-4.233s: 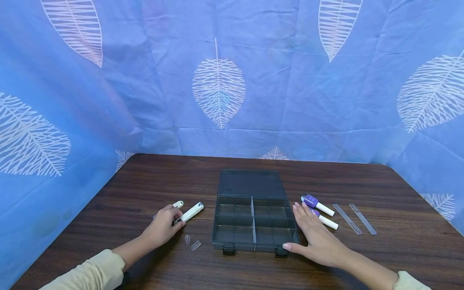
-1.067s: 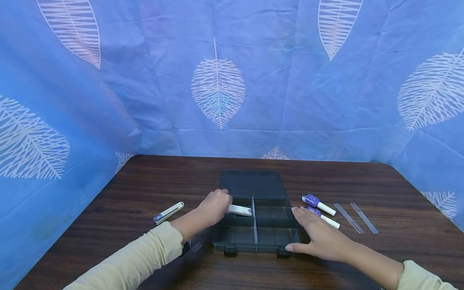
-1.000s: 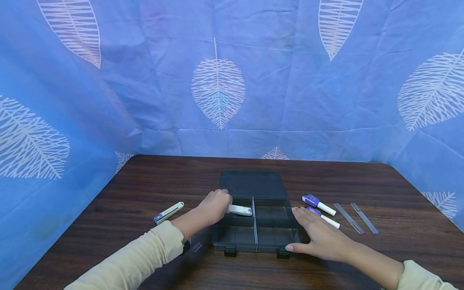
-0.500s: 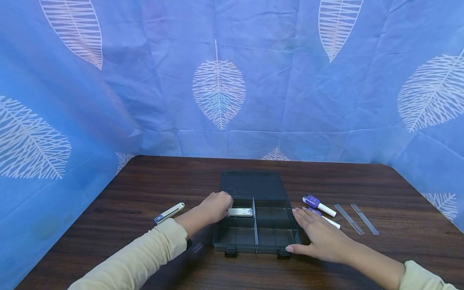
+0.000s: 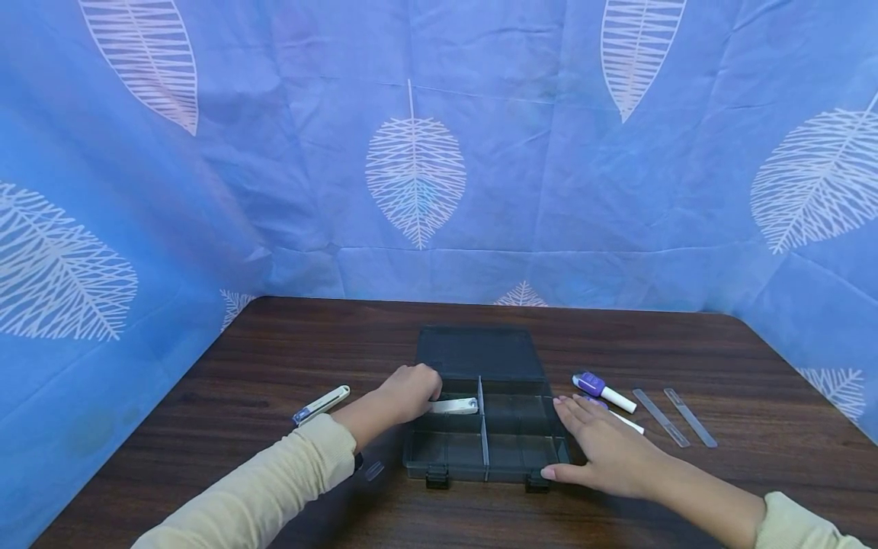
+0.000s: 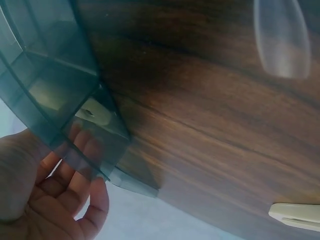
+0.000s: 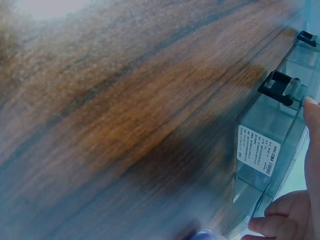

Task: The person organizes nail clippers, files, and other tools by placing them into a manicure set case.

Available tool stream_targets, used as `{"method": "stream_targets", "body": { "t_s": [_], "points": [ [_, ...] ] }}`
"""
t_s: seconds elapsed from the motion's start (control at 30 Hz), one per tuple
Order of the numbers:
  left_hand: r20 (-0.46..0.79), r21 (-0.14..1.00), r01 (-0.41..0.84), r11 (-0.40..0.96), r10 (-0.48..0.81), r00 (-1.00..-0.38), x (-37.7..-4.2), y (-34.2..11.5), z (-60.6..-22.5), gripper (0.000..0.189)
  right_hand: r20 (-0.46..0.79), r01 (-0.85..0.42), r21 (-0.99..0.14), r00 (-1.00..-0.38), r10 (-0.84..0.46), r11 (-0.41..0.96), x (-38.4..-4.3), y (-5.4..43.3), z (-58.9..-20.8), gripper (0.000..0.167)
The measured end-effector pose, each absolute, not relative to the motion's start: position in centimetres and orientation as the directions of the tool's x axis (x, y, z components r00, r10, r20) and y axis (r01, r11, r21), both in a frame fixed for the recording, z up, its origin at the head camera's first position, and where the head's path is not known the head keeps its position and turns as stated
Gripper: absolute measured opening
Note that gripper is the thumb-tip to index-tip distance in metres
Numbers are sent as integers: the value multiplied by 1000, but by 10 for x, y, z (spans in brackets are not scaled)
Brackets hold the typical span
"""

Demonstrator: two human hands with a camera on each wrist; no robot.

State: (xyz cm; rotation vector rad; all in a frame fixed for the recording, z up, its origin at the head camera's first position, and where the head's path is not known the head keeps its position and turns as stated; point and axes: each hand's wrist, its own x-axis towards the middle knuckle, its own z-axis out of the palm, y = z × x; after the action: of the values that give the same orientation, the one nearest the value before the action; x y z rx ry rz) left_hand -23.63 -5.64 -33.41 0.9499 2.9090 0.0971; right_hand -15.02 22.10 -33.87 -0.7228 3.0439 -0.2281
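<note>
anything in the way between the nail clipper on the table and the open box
Yes: the left hand and wrist lie between the nail clipper and the box; nothing else shows there.

Case (image 5: 473,354): translucent dark grey; black latches (image 5: 437,478); white label (image 7: 259,150)
Two clippers (image 5: 455,406): off-white
Bottles (image 5: 588,383): purple, white caps (image 5: 620,399)
Strips (image 5: 661,418): clear
Sleeves (image 5: 274,480): cream
Table (image 5: 329,335): dark brown, streaked woodgrain
Backdrop cloth (image 5: 501,198): blue, white skeleton-leaf pattern

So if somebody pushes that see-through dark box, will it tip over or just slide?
Probably just slide, because the box sits low and wide on the table. It's likely light for its size, since its walls look thin and see-through. The open lid might flop if the box is lifted, as it's folded out behind.
</note>
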Motion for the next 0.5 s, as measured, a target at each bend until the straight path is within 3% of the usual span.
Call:
{"method": "stream_targets", "body": {
  "t_s": [0.17, 0.5],
  "points": [
    [65, 131, 631, 764, 629, -775, -237, -65, -335, 13, 19, -448, -137, -893, -449, 884, -150, 221, -338, 99],
    [316, 177, 702, 690, 636, -705, -228, -102, -334, 11, 7, -455, -114, -889, -457, 883, -151, 220, -339, 99]
  ]
}}
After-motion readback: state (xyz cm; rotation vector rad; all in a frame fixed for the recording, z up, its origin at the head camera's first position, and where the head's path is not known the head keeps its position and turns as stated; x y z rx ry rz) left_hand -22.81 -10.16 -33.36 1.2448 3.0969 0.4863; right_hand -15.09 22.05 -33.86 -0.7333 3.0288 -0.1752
